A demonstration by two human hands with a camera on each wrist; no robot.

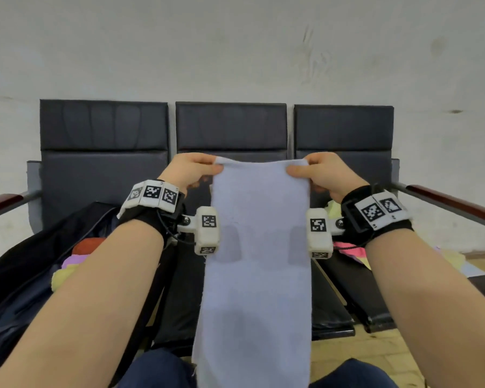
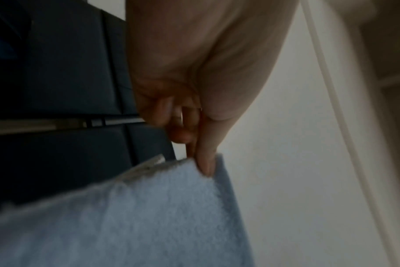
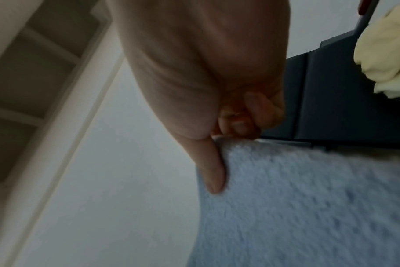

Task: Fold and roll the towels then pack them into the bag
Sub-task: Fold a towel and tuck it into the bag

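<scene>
Pale blue towel (image 1: 256, 261) hangs in a long strip betw. the forearms, bottom end down by the knees, top edge held up in front of the bench's (image 1: 231, 152) middle seat. Left hand (image 1: 192, 170) pinches top-left corner, thumb on near side; right hand (image 1: 324, 175) pinches top-right corner w/ thumb the same way. Dark bag (image 1: 25, 275) lies open on the left seat w/ coloured rolled towels (image 1: 73, 264) inside. Loose yellow & pink towels (image 1: 350, 249) sit on the right seat, nr its front edge.
</scene>
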